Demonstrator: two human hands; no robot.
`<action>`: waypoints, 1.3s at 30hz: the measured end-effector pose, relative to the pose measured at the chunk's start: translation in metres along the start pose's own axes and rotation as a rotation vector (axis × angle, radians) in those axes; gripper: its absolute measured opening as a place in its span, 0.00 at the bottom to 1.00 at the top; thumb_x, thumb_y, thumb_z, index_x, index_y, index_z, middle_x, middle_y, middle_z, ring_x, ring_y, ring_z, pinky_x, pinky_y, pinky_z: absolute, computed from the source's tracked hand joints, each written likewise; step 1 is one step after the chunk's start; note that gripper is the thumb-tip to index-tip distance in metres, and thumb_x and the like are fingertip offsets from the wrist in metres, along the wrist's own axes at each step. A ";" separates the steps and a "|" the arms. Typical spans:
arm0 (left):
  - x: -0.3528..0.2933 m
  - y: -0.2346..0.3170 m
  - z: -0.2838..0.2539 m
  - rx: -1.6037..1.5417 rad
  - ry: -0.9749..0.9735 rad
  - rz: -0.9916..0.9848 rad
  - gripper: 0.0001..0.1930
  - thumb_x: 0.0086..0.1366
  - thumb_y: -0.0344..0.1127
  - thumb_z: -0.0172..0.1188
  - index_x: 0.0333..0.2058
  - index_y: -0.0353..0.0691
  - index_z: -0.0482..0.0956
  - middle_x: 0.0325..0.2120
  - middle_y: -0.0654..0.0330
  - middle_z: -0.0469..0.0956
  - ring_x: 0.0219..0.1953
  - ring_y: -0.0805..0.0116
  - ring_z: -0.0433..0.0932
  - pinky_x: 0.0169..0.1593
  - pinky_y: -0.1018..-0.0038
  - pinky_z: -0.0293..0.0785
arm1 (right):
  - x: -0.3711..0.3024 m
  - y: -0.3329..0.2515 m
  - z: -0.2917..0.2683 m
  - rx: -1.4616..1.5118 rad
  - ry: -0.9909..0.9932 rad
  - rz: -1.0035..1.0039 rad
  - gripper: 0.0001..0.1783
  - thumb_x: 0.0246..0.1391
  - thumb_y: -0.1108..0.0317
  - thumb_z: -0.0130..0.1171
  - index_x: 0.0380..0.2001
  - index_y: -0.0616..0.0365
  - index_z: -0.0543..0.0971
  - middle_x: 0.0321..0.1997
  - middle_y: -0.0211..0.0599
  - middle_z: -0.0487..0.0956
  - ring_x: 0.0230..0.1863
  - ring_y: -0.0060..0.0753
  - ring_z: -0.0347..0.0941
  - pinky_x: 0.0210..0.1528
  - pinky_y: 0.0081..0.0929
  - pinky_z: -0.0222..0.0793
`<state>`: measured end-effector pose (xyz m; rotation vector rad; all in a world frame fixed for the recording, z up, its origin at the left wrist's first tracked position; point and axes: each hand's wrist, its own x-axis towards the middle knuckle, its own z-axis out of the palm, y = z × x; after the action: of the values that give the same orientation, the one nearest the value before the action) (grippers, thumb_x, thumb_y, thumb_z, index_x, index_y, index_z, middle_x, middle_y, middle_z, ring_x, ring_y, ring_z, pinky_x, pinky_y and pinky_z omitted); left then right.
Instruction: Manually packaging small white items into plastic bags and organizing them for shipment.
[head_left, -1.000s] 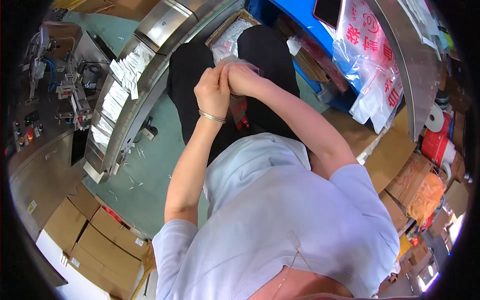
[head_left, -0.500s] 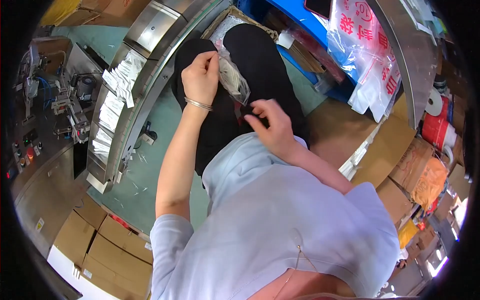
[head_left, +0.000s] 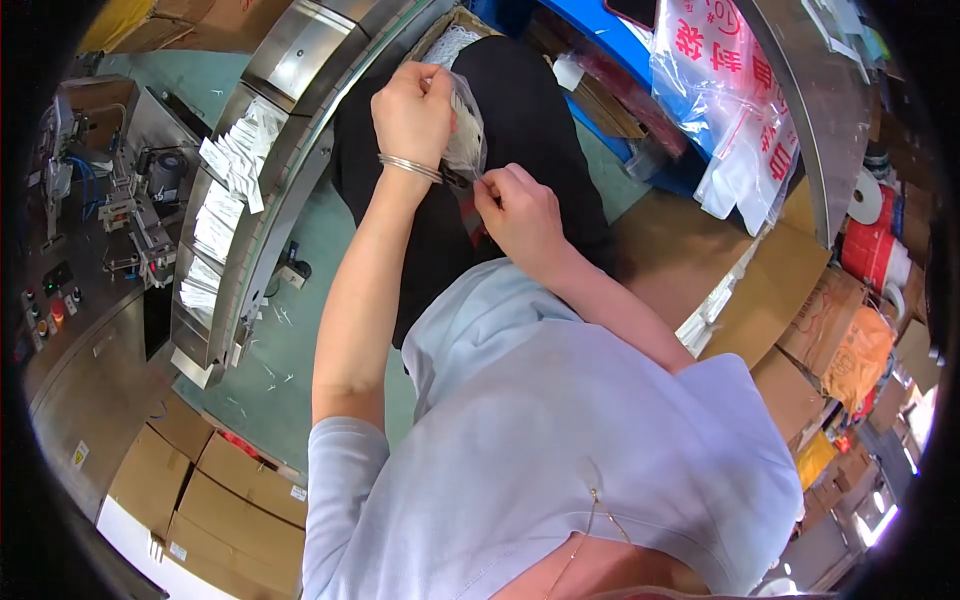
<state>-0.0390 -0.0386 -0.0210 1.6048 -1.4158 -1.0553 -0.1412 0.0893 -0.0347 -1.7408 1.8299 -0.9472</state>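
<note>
Over my lap a clear plastic bag [head_left: 466, 130] hangs from my left hand [head_left: 412, 112], which is closed in a grip on its upper end. Pale, thin pieces fill the bag; their exact kind cannot be made out. My right hand [head_left: 524, 222] is closed too, thumb and fingers pinching the bag's lower corner. Just beyond my knees, a carton [head_left: 436, 38] holds white pieces and partly hides behind my left hand. A small dark and red item lies between my thighs, under the bag.
A curved metal conveyor [head_left: 285, 210] runs along my left, with white packets [head_left: 232, 160] stacked in its bins. Farther left stands a machine [head_left: 140, 215]. At the right are a blue bin [head_left: 592, 45], printed plastic bags [head_left: 745, 120] and brown cartons [head_left: 770, 300].
My left hand has moved slightly away from me with the bag. My right hand has come up and left, closing from loosely spread fingers to a pinch on the bag's lower corner.
</note>
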 end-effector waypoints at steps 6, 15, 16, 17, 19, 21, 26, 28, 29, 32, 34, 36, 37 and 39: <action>0.000 -0.004 -0.011 -0.027 -0.060 -0.012 0.10 0.59 0.35 0.55 0.29 0.32 0.76 0.10 0.58 0.74 0.11 0.70 0.73 0.19 0.76 0.68 | 0.003 -0.002 -0.001 0.052 -0.014 0.001 0.05 0.44 0.76 0.60 0.21 0.62 0.73 0.20 0.38 0.71 0.17 0.35 0.70 0.19 0.28 0.64; -0.113 -0.025 -0.009 -1.037 -0.314 -1.055 0.14 0.67 0.41 0.47 0.34 0.35 0.73 0.26 0.59 0.77 0.23 0.72 0.76 0.25 0.80 0.72 | 0.013 -0.013 -0.008 0.035 -0.057 0.089 0.04 0.44 0.75 0.59 0.21 0.62 0.73 0.20 0.36 0.71 0.18 0.33 0.69 0.20 0.25 0.62; -0.117 -0.025 -0.003 -1.050 -0.303 -1.055 0.14 0.67 0.41 0.47 0.34 0.35 0.73 0.26 0.59 0.77 0.23 0.72 0.76 0.25 0.80 0.72 | 0.014 -0.014 -0.008 0.032 -0.071 0.081 0.04 0.44 0.75 0.59 0.21 0.62 0.73 0.20 0.36 0.71 0.18 0.33 0.69 0.20 0.25 0.62; -0.118 -0.020 0.003 -1.237 -0.281 -1.084 0.14 0.67 0.41 0.46 0.36 0.35 0.73 0.28 0.59 0.77 0.27 0.71 0.76 0.29 0.79 0.73 | 0.016 -0.013 -0.009 0.033 -0.076 0.097 0.04 0.43 0.74 0.59 0.21 0.60 0.73 0.20 0.36 0.71 0.19 0.36 0.70 0.21 0.28 0.63; -0.120 -0.014 0.008 -1.616 -0.229 -1.118 0.14 0.67 0.40 0.45 0.38 0.36 0.73 0.34 0.59 0.77 0.35 0.71 0.77 0.39 0.78 0.74 | 0.018 -0.013 -0.010 0.035 -0.086 0.128 0.04 0.42 0.71 0.58 0.20 0.57 0.73 0.22 0.35 0.72 0.22 0.42 0.71 0.23 0.34 0.65; -0.122 -0.025 0.013 -1.642 -0.226 -1.068 0.13 0.67 0.39 0.45 0.39 0.36 0.73 0.36 0.59 0.76 0.38 0.70 0.76 0.41 0.77 0.73 | 0.020 -0.015 -0.010 0.025 -0.095 0.112 0.04 0.42 0.71 0.58 0.20 0.57 0.73 0.22 0.35 0.72 0.22 0.42 0.71 0.23 0.34 0.65; -0.130 -0.042 0.024 -1.567 -0.228 -0.910 0.13 0.67 0.37 0.44 0.43 0.37 0.72 0.39 0.59 0.76 0.42 0.70 0.75 0.47 0.74 0.72 | 0.023 -0.019 -0.010 -0.053 -0.068 0.031 0.03 0.41 0.74 0.59 0.19 0.60 0.75 0.21 0.35 0.71 0.19 0.33 0.69 0.22 0.26 0.64; -0.132 -0.044 0.027 -1.522 -0.220 -0.873 0.13 0.67 0.36 0.45 0.45 0.38 0.72 0.40 0.58 0.76 0.43 0.70 0.75 0.47 0.73 0.73 | 0.026 -0.017 -0.010 -0.086 -0.056 -0.009 0.03 0.41 0.76 0.59 0.19 0.62 0.75 0.20 0.35 0.71 0.18 0.28 0.68 0.22 0.22 0.63; -0.133 -0.045 0.027 -1.534 -0.237 -0.861 0.13 0.67 0.36 0.45 0.45 0.37 0.72 0.40 0.59 0.76 0.43 0.70 0.75 0.47 0.73 0.73 | 0.027 -0.014 -0.011 -0.051 -0.090 0.027 0.03 0.41 0.76 0.59 0.20 0.63 0.75 0.20 0.35 0.71 0.18 0.27 0.68 0.22 0.21 0.63; -0.131 -0.036 0.025 -1.565 -0.271 -0.830 0.12 0.66 0.35 0.45 0.44 0.37 0.72 0.40 0.59 0.76 0.42 0.71 0.76 0.47 0.73 0.73 | 0.029 -0.007 -0.012 0.013 -0.159 0.092 0.03 0.41 0.77 0.59 0.20 0.64 0.75 0.20 0.35 0.72 0.18 0.25 0.68 0.22 0.20 0.63; -0.132 -0.027 0.025 -1.509 -0.203 -0.872 0.11 0.66 0.35 0.45 0.40 0.38 0.74 0.34 0.63 0.76 0.34 0.76 0.74 0.39 0.78 0.71 | 0.030 -0.006 -0.011 0.057 -0.141 0.091 0.03 0.42 0.77 0.58 0.20 0.65 0.75 0.20 0.34 0.72 0.18 0.22 0.68 0.22 0.20 0.63; -0.131 -0.022 0.024 -1.486 -0.156 -0.895 0.10 0.66 0.35 0.45 0.38 0.39 0.75 0.31 0.65 0.76 0.30 0.78 0.73 0.34 0.80 0.70 | 0.031 -0.007 -0.011 0.081 -0.144 0.089 0.03 0.42 0.77 0.58 0.20 0.66 0.75 0.20 0.34 0.72 0.18 0.20 0.68 0.22 0.19 0.63; -0.131 -0.021 0.025 -1.528 -0.160 -0.917 0.10 0.66 0.35 0.45 0.37 0.39 0.75 0.31 0.65 0.76 0.30 0.78 0.73 0.34 0.80 0.70 | 0.032 -0.008 -0.012 0.098 -0.156 0.132 0.04 0.42 0.77 0.58 0.20 0.66 0.75 0.20 0.33 0.73 0.19 0.19 0.68 0.22 0.19 0.63; -0.130 -0.020 0.025 -1.613 -0.170 -0.960 0.10 0.66 0.36 0.46 0.36 0.39 0.74 0.30 0.65 0.76 0.29 0.78 0.73 0.34 0.80 0.70 | 0.034 -0.009 -0.013 0.130 -0.177 0.221 0.04 0.43 0.77 0.58 0.20 0.66 0.75 0.19 0.32 0.73 0.19 0.17 0.68 0.21 0.18 0.63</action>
<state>-0.0608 0.0925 -0.0351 0.7681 0.4751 -2.0398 -0.1484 0.0587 -0.0144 -1.4606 1.7611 -0.7794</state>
